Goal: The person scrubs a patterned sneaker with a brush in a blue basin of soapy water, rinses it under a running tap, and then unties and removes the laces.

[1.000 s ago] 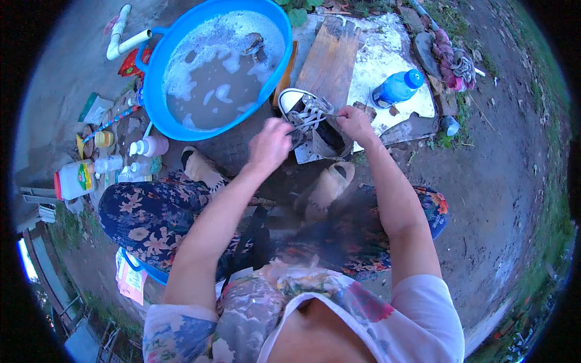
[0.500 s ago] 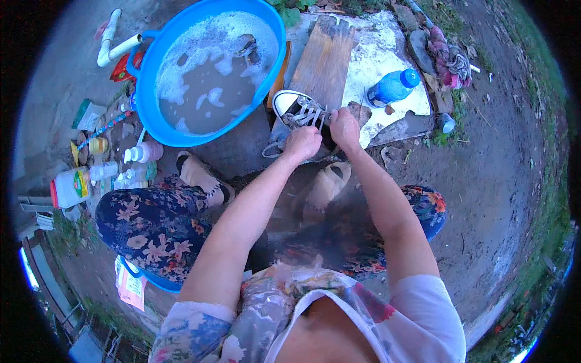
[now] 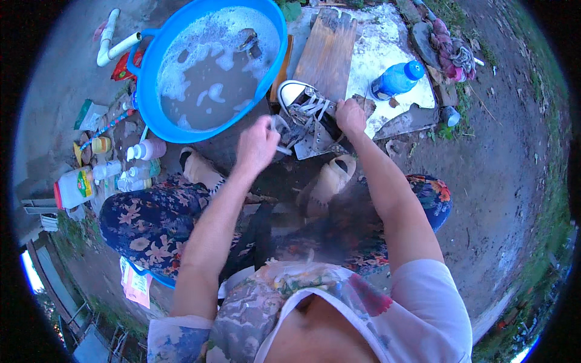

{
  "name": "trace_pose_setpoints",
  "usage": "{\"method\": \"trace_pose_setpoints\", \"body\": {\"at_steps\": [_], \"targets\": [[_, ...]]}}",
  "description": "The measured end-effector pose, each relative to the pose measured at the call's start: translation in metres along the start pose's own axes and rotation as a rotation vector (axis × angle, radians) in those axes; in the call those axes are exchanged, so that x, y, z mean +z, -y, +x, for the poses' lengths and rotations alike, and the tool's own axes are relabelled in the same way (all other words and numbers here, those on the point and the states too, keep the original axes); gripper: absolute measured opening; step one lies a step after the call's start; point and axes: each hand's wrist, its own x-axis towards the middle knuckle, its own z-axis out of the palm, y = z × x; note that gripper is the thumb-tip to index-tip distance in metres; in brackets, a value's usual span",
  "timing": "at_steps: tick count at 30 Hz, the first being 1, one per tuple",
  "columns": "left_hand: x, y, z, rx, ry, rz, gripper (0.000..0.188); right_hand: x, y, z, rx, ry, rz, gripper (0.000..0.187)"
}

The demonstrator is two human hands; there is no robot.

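A black canvas sneaker [image 3: 294, 92] with a white toe cap lies at the near end of a wooden board [image 3: 330, 51], its tongue spread out toward me. My right hand [image 3: 352, 118] is closed on the ankle edge of the sneaker at its right side. Left of the shoe, my left hand [image 3: 259, 142] is closed on a white shoelace [image 3: 281, 133], a loop of which hangs beside the fingers. Other stretches of lace still cross the shoe's front. What lies under the right fingers is hidden.
A blue tub [image 3: 138, 78] of murky, sudsy water stands at left, with a dark object in it. A blue bottle [image 3: 390, 81] rests on the white slab at right. Several bottles and jars, including a pump bottle [image 3: 151, 149], line the left. Twisted cloth [image 3: 451, 54] lies far right.
My left hand has moved left and slightly toward me, away from the sneaker, drawing the lace with it. The right hand stays at the shoe, and the tongue now shows.
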Motion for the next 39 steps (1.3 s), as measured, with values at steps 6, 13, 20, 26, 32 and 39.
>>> {"method": "trace_pose_setpoints", "body": {"at_steps": [6,13,20,26,32,39], "targets": [[0.022,-0.01,0.001,0.117,-0.076,0.118,0.028,-0.002,-0.011,0.005,-0.176,0.009,0.066,0.038],[0.114,-0.005,0.023,0.005,-0.057,-0.246,0.016,-0.018,-0.001,-0.005,-0.204,-0.071,0.028,0.032],[0.113,0.009,0.03,-0.215,0.084,-0.432,0.013,-0.053,0.048,-0.038,-0.553,0.108,-0.162,0.022],[0.09,-0.003,0.025,-0.326,0.333,-0.66,0.012,-0.055,0.052,-0.045,-0.432,0.631,-0.402,0.024],[0.048,-0.017,0.014,-0.468,0.673,-0.887,0.019,-0.03,0.025,-0.02,-0.306,0.583,0.024,0.034],[0.049,0.019,-0.001,-0.286,0.994,-0.331,0.03,-0.014,0.023,0.003,-0.083,0.328,0.799,0.015]]}}
